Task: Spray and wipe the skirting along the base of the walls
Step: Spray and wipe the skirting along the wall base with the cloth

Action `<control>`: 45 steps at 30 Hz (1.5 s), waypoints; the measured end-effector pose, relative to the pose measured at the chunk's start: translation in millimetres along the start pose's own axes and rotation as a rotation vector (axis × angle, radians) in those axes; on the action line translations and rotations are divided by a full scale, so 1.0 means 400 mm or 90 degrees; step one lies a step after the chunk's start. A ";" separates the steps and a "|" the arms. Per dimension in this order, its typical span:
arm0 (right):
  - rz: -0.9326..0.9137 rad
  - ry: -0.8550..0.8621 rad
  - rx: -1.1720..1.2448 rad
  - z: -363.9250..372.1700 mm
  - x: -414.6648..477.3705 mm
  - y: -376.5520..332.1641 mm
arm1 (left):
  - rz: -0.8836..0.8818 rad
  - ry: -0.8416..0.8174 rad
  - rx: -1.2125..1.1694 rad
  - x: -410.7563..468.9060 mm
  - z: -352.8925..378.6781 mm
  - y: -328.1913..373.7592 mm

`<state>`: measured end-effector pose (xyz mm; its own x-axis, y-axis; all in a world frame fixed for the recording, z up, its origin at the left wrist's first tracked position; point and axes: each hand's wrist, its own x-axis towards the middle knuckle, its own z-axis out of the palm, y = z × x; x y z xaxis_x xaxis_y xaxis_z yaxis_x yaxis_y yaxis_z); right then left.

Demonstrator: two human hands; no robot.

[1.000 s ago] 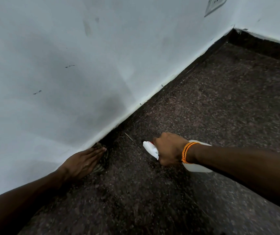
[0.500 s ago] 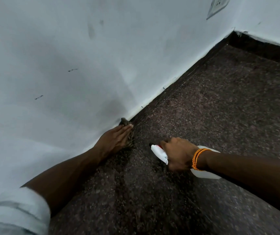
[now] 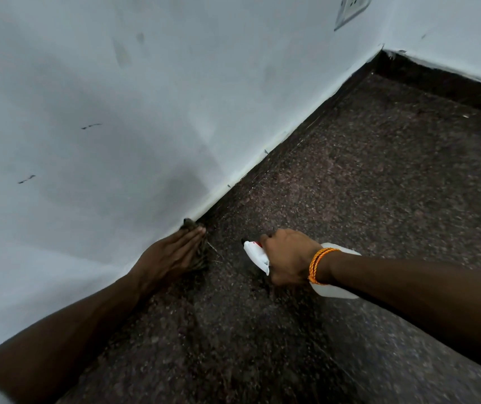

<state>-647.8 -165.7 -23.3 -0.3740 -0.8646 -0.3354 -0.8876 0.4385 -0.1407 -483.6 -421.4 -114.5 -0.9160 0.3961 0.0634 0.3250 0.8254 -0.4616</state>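
Note:
A dark stone skirting point(image 3: 300, 135) runs along the foot of the white wall point(image 3: 146, 97) toward the far corner. My left hand point(image 3: 172, 252) lies flat, fingers together, pressing a dark cloth point(image 3: 191, 225) against the skirting; only the cloth's edges show past the fingers. My right hand point(image 3: 287, 256), with an orange thread at the wrist, grips a white spray bottle point(image 3: 255, 253) lying low over the floor, its nozzle pointing left toward the skirting. The bottle's body point(image 3: 335, 290) shows behind my wrist.
Dark speckled stone floor point(image 3: 364, 185) fills the right and lower view. A second skirting strip point(image 3: 443, 83) runs along the far wall from the corner. A wall socket point(image 3: 351, 7) sits high on the left wall.
My left hand has slid the cloth forward along the skirting toward the corner. My right hand with the bottle has barely shifted; the view has moved forward a little.

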 end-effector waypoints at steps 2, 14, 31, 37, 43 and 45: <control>0.015 0.006 0.000 -0.005 -0.002 0.017 | -0.008 0.006 -0.008 0.044 0.009 -0.014; 0.019 0.066 0.014 0.012 -0.009 0.073 | -0.020 -0.054 0.011 0.187 0.043 -0.024; 0.057 0.064 0.098 0.025 0.035 0.206 | -0.049 -0.037 -0.005 0.242 0.060 -0.012; 0.002 0.063 0.079 -0.046 0.027 0.305 | -0.061 -0.095 -0.016 0.446 0.074 -0.044; -0.054 0.040 0.054 -0.105 -0.016 0.415 | -0.002 -0.226 0.008 0.268 -0.029 -0.052; -0.050 0.019 0.045 -0.137 -0.017 0.434 | 0.015 -0.270 -0.015 0.263 -0.058 -0.070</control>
<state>-813.8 -97.1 5.7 -0.3124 -0.9038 -0.2924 -0.8939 0.3838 -0.2315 -583.5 -393.4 -74.7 -0.9226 0.2179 -0.3183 0.3471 0.8290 -0.4386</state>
